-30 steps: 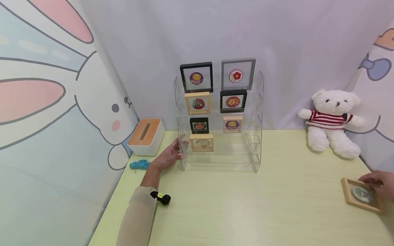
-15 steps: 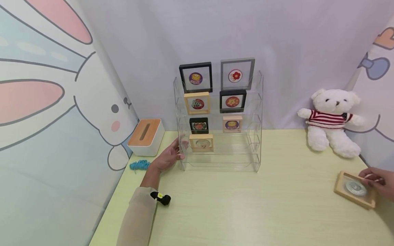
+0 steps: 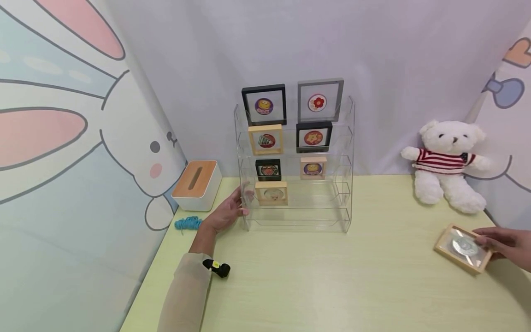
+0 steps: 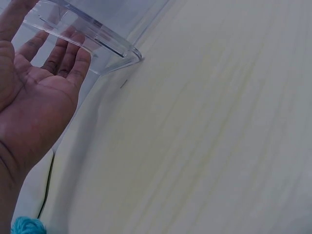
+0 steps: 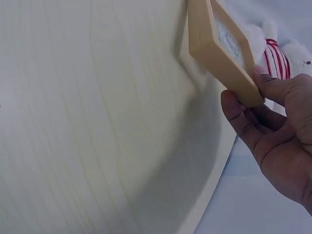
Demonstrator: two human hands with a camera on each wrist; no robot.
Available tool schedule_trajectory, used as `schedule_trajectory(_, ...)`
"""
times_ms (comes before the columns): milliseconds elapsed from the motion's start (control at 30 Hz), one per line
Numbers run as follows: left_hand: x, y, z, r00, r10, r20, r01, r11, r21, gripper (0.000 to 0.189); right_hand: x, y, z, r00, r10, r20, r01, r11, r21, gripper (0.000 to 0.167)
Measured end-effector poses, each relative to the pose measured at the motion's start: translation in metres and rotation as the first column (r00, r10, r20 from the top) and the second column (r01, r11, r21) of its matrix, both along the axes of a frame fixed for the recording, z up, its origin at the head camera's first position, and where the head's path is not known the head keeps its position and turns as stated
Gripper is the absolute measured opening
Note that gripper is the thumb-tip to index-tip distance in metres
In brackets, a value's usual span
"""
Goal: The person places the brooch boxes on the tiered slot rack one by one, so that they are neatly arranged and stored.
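In the head view my left hand (image 3: 226, 213) rests against the left side of a clear acrylic display rack (image 3: 307, 225). Its fingers (image 4: 61, 56) are mostly straight and partly seen through the plastic in the left wrist view. At the right, my right hand (image 3: 508, 244) pinches a light wooden picture frame (image 3: 445, 249) by one edge, thumb on the front and fingers beneath. The frame (image 5: 214, 53) is tilted above the table, with a pale round picture under its glazing. Several small frames stand on the rack, among them a wooden one (image 3: 271, 183) on a lower tier.
A white tissue box (image 3: 195, 200) with a wooden lid and a bundle of blue yarn (image 3: 188, 223) sit left of the rack. A white teddy bear (image 3: 445, 159) in a striped sweater sits at the back right, against the curtain.
My right hand has carried the wooden picture frame leftward and slightly up in the head view, and the frame has turned a little. My left hand and the rack have stayed put.
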State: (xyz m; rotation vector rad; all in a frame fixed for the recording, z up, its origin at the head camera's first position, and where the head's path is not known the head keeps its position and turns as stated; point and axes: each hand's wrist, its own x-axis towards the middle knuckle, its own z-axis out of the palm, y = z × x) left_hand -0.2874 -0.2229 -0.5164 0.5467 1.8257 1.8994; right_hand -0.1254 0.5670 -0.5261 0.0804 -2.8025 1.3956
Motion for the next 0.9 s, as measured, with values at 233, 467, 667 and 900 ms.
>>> schedule_trajectory(233, 0.001, 0.002, 0.0, 1.0, 0.026, 0.006, -0.026, 0.999, -0.029, 0.095, -0.006, -0.03, 0.024, 0.999, -0.046, -0.019, 0.047, 0.996, 0.077, 0.022)
schedule_trajectory(467, 0.001, 0.003, 0.0, 0.999, 0.033, -0.004, -0.033, 0.999, -0.037, 0.093, -0.011, -0.055, 0.049, 0.996, -0.09, -0.006, 0.09, 0.99, 0.11, 0.023)
schedule_trajectory(667, 0.0, 0.003, -0.001, 0.999, 0.037, 0.0, -0.037, 0.999, -0.03, 0.094, -0.018, -0.073, 0.066, 0.996, -0.091, -0.012, 0.092, 0.984, 0.155, 0.029)
schedule_trajectory(900, 0.0, 0.002, -0.002, 1.0, 0.017, -0.015, -0.018, 1.0, -0.021, 0.096, -0.023, -0.09, 0.079, 0.995, -0.076, -0.07, 0.089, 0.975, 0.205, 0.034)
